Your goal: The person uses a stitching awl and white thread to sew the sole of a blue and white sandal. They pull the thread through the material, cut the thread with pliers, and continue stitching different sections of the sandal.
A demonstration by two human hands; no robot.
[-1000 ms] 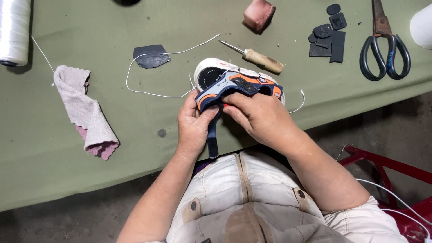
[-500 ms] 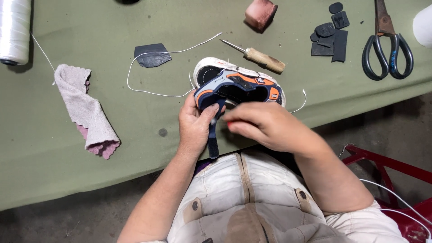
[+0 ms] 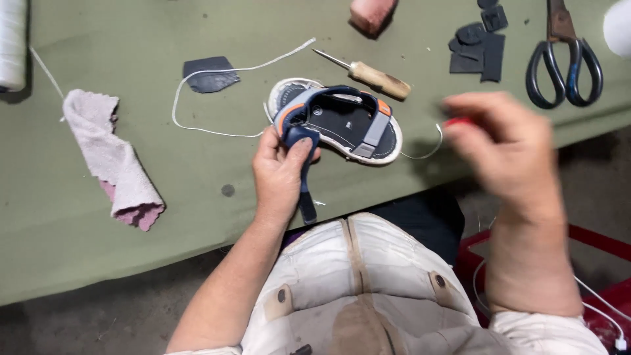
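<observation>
A small blue, grey and orange sandal (image 3: 342, 121) with a white sole lies on the green table (image 3: 164, 197) near its front edge. My left hand (image 3: 281, 174) pinches the sandal's dark blue heel strap, which hangs down past the table edge. My right hand (image 3: 506, 148) is blurred, off to the right of the sandal, with its fingers closed on a small red thing (image 3: 457, 121). A thin white thread (image 3: 427, 148) curves from the sandal's right end toward that hand.
A wooden-handled awl (image 3: 371, 75) lies just behind the sandal. White cord (image 3: 223, 82) loops past a dark patch (image 3: 209, 73). A pink rag (image 3: 115, 161) lies left, scissors (image 3: 565, 59) and dark scraps (image 3: 476, 46) far right, a pink block (image 3: 371, 13) at the back, a white spool (image 3: 12, 43) far left.
My right hand has left the sandal and swung out to the right, drawing the thread with it. The left hand keeps its hold on the strap, and the sandal's inside now shows.
</observation>
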